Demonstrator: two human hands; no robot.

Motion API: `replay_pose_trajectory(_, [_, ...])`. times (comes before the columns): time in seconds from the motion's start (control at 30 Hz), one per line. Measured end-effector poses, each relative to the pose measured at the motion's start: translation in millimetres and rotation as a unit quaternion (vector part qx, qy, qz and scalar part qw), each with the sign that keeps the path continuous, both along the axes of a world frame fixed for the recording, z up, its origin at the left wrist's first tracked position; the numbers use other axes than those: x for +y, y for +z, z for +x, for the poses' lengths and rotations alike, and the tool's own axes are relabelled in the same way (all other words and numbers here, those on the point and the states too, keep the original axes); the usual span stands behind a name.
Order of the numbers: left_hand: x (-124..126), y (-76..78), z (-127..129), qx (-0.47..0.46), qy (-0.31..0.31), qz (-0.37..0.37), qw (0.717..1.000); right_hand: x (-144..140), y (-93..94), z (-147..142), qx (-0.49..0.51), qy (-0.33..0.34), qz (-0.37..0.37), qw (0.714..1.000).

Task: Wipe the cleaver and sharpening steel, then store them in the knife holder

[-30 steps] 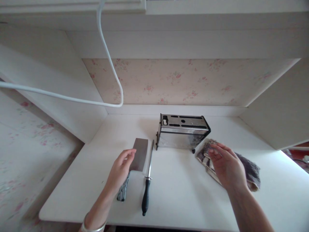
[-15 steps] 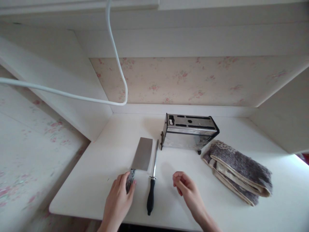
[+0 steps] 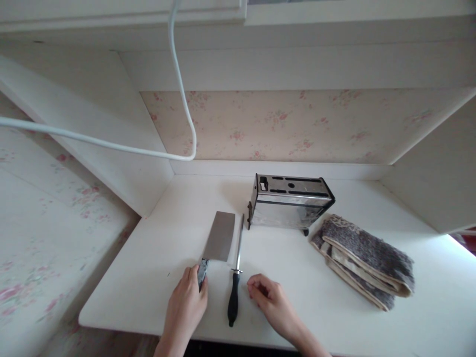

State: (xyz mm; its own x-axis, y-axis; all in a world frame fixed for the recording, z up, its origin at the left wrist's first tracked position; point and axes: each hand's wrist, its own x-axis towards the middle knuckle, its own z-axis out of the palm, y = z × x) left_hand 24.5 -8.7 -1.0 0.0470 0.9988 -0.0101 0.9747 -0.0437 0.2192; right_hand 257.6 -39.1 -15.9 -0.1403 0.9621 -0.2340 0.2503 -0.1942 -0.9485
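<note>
The cleaver point(image 3: 217, 245) handle is being gripped by the left hand point(image 3: 186, 307), its blade lying flat on the white table point(image 3: 148, 277). Just right of the cleaver, the honing steel point(image 3: 235, 277) is being neared by the loosely curled, empty right hand point(image 3: 269, 302). Beyond the cleaver, a metal knife block point(image 3: 290, 201) and folded towel point(image 3: 366, 260) are being kept aside.
</note>
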Motion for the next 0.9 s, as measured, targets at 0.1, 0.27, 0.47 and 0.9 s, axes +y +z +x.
replay_pose_trajectory(0.1, [2,5.9,-6,0.004,0.002,0.022,1.000,-1,-2.1,1,0.015,-0.002,0.002,1.000])
replay_pose_trajectory(0.27, [3,28.7,-20,0.001,0.009,0.119,0.993,-2,-3.6,2,0.026,-0.009,-0.001,1.000])
replay_pose_trajectory(0.47, [11,78.2,-24,-0.062,0.052,0.246,0.966,-5,-5.4,5,0.025,-0.017,0.014,0.999])
replay_pose_trajectory(0.9, [29,190.3,8,-0.244,0.152,0.410,0.865,-8,-8.3,1,0.003,-0.027,0.063,0.998])
